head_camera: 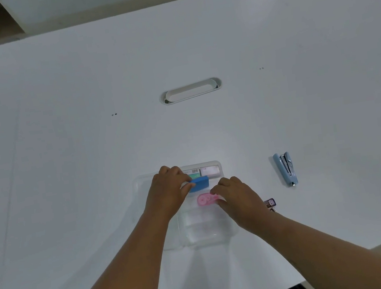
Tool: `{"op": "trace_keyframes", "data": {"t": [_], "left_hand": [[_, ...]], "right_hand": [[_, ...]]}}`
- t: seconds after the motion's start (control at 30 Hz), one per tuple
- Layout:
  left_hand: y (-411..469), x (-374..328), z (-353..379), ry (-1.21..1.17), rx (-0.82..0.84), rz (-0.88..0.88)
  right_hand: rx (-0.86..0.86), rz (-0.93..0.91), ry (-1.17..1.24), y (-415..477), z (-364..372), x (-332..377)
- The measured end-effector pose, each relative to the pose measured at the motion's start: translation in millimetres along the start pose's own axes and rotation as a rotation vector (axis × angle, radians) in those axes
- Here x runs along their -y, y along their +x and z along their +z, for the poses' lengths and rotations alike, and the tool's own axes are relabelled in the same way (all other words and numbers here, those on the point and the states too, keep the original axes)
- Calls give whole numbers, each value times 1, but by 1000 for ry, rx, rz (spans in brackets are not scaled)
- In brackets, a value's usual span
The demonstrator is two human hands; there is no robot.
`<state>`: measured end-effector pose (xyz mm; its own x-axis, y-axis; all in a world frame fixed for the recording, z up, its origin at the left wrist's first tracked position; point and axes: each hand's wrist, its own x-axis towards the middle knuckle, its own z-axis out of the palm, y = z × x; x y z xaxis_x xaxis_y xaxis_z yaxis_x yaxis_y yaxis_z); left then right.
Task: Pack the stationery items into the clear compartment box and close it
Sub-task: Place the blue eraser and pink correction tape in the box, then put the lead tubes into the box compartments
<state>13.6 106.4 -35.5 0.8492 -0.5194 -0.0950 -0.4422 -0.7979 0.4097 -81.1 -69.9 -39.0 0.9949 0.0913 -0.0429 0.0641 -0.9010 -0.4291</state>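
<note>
Stationery packing on a white tabletop, seen from the head camera. Near the front edge lies a clear plastic compartment box, its lid open and lying flat to the left of the tray. The left hand pinches one end of a blue rectangular eraser-like block between thumb and fingers and holds it over the upper middle part of the box. The right hand grips the right end of a pink translucent correction-tape dispenser, which sits in or just above a compartment directly below the blue block; whether it touches the bottom cannot be told. Along the far wall of the box lie two small flat packets, a white-and-green one with a barcode and a pale grey one, side by side. The near compartments of the box show only clear plastic. Outside the box, well apart to the right, a light blue metal stapler lies on the tabletop. Just beside the right wrist, a small dark purple-labelled object is partly hidden. An oval cable slot is set into the tabletop farther back.
</note>
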Motion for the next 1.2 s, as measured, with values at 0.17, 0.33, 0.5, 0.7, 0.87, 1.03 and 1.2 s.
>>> {"op": "trace_keyframes", "data": {"t": [0.17, 0.33, 0.5, 0.7, 0.87, 1.03, 1.2], "left_hand": [[-3, -1, -1, -38, -24, -25], [-2, -1, 1, -30, -80, 6], [4, -4, 0, 6, -60, 53], [6, -6, -2, 103, -20, 65], [6, -10, 2, 246, -16, 102], [3, -19, 3, 159, -58, 34], [3, -41, 11, 150, -82, 54]], "right_hand": [[13, -7, -39, -1, 5, 5], [-44, 20, -32, -7, 1, 3], [-82, 76, 31, -14, -4, -2], [-125, 110, 50, -23, -11, -11], [-150, 140, 21, -35, -17, -33], [-128, 194, 16, -51, -23, -62], [-15, 124, -63, -65, -31, -93]]}}
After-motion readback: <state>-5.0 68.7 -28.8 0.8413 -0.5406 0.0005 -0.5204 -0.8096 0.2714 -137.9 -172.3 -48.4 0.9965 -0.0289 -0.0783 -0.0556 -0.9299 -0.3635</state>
